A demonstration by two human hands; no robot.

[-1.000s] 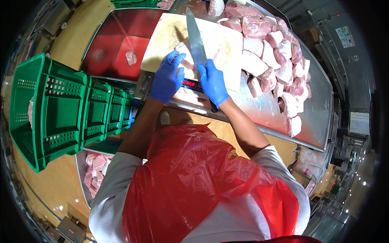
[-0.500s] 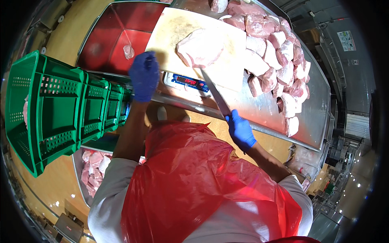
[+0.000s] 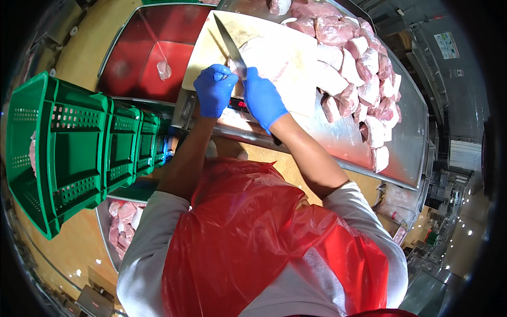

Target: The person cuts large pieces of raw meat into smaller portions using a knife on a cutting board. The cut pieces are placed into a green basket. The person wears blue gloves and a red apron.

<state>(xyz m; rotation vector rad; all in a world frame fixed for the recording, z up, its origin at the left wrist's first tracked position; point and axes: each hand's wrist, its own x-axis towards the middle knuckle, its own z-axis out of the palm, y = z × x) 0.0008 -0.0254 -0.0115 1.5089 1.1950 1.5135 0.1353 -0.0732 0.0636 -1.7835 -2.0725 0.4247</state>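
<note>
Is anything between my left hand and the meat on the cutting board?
Partly: the knife blade, held by your right hand, slants across the left end of the meat. Some meat shows left of the blade, with nothing visible between it and your left hand.

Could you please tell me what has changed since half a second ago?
The left hand moved right, to the near-left side of the meat piece on the cutting board. The right hand, keeping its grip on the knife, swung forward and left, bringing the blade over the board. The meat pile and green crates stayed put.
</note>
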